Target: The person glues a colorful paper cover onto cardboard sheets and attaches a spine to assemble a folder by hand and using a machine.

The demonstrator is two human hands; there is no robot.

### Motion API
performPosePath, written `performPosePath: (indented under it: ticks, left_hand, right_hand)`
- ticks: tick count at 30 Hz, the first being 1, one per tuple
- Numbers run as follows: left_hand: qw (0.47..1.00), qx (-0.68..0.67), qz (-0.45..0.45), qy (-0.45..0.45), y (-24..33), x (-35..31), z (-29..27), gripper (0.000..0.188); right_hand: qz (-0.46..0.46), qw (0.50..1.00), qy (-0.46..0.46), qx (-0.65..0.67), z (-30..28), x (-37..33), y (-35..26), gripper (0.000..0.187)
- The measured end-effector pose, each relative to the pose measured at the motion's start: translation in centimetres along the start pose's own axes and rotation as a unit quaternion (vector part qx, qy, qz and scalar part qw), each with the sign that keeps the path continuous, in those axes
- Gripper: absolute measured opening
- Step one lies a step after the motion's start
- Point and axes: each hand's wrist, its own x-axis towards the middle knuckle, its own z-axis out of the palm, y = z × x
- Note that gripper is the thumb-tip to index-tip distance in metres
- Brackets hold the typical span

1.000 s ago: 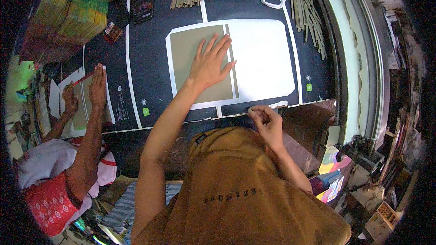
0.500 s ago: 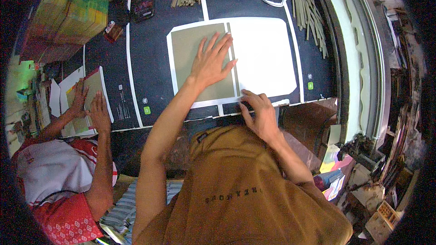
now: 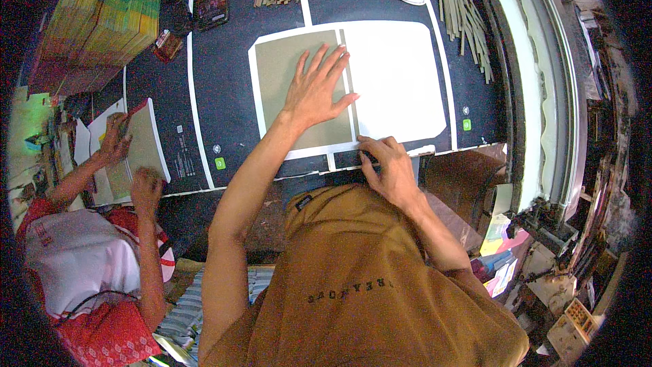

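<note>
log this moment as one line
left hand flat on grey board | right hand pinching white sheet's near edge | co-worker beside

We watched our right hand (image 3: pixel 388 166) leave its raised, pinched pose over the near edge of the dark blue printed sheet (image 3: pixel 224 95), drop flat onto the white border strip there, and slide a little further left along it. Our left hand (image 3: pixel 316 88) spread its fingers slightly wider on the flat grey-green cardboard panel (image 3: pixel 285 88). Beside us, the co-worker's hands (image 3: pixel 129 163) came down from the upright reach and closed around a grey board (image 3: pixel 142 146), tilting it up.
</note>
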Motion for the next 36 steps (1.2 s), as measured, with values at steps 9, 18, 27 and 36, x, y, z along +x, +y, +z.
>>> performPosePath:
  ticks: [9, 18, 27, 36]
  left_hand:
    - [0.982, -0.064, -0.009, 0.179, -4.2, 10.9, -2.7, 0.101]
    - [0.992, 0.122, -0.031, -0.02, -9.5, 23.3, -7.1, 0.06]
    - [0.963, -0.11, 0.135, 0.205, 2.4, 15.7, -22.5, 0.024]
    - [0.969, -0.137, 0.03, 0.201, 0.7, 7.2, -8.3, 0.063]
  right_hand:
    - [0.045, 0.985, 0.155, 0.056, -3.0, -1.8, -0.4, 0.037]
    - [0.149, 0.954, 0.257, 0.039, -5.6, -6.0, 2.4, 0.027]
    - [-0.066, 0.882, 0.455, -0.099, -16.2, 6.3, 2.2, 0.069]
    - [0.096, 0.895, 0.373, 0.223, -13.6, 6.4, 7.6, 0.037]
